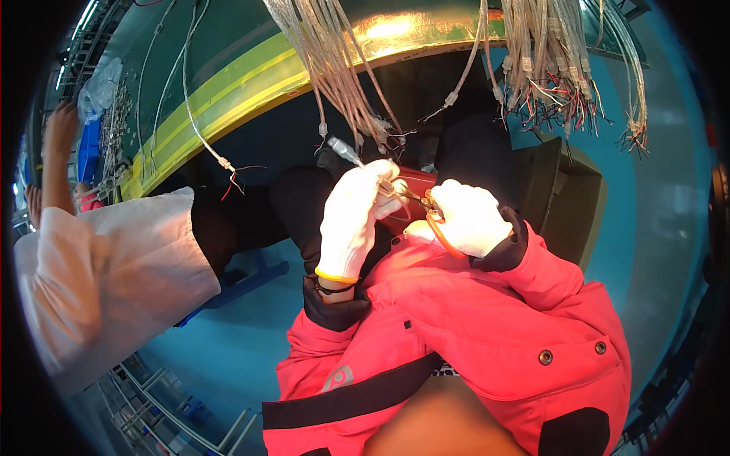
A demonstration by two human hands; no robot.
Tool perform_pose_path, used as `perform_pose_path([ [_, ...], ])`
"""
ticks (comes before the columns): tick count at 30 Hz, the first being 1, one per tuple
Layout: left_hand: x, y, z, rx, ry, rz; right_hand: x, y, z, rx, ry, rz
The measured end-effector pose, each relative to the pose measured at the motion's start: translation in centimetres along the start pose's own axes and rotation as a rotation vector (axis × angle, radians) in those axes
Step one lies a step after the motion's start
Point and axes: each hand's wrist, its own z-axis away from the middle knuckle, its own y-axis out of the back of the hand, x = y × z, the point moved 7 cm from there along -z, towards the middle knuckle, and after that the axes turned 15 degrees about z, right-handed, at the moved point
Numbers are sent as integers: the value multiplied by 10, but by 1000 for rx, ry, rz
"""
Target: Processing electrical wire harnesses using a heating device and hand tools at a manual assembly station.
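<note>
Left fingers (388, 188): curled in with almost no gap, pinching a pale cable end (344, 150) that sticks out above them, up and to the left.
Right fingers (450, 199): wrapped around the orange handle of a hand tool (443, 237), its dark metal part pointing left toward the left fingers.
Between the hands: the tool's metal end and the left fingers lie very close; whether they touch cannot be told.
Hard to make out: glare whitens both gloves, the tool's tip is lost among fingers and strand, and most of its grip is covered by the palm.
Left hand (350, 216): white glove with a yellow cuff, held upright, forearm rising from below in a pink jacket (456, 327) sleeve.
Right hand (471, 220): white glove, turned inward, forearm coming in from the lower right.
Behind the hands: a red surface (418, 182), mostly covered.
Above: cable bundles (334, 68) with bare coloured wire ends hang over the yellow-green edge of the table (258, 83).
Right side: a brown bin (584, 205) near the person's leg.
Left side: a co-worker (129, 266) in a pale garment, cut off by the rim.
</note>
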Motion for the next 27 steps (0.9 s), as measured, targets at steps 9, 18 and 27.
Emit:
perform_pose_path([
  [9, -14, -4, 4, 16, -15, 220, -1, 4, -7, -125, 53, 187],
  [18, -9, -18, 13, 250, -40, 192, -3, 19, -6, 23, 202, 240],
  [27, -6, -20, 14, 278, -78, 128, 1, 11, -8, -40, 222, 204],
])
